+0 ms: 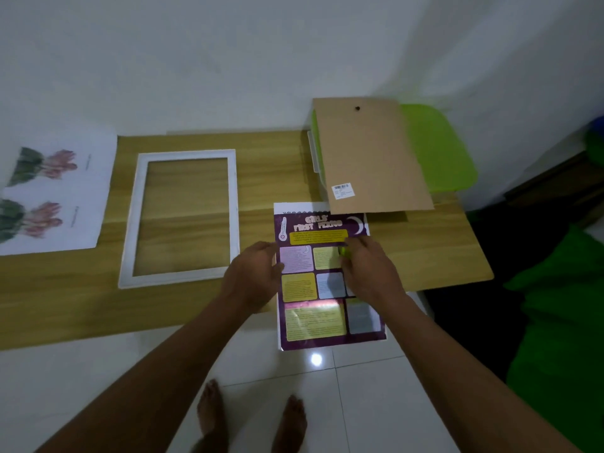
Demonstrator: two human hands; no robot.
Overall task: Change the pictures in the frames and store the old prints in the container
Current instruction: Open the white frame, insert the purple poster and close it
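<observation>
A purple poster print with yellow and grey text boxes lies on the wooden table, its near end hanging over the front edge. My left hand rests on its left edge. My right hand lies on its upper right part, fingers bent on the sheet. An empty white picture frame lies flat to the left. A brown backing board rests tilted on a container with a green lid at the back right. A flower print lies at the far left.
The low wooden table stands against a white wall. White tiled floor and my bare feet are below. Green fabric lies at the right, beside the table's end.
</observation>
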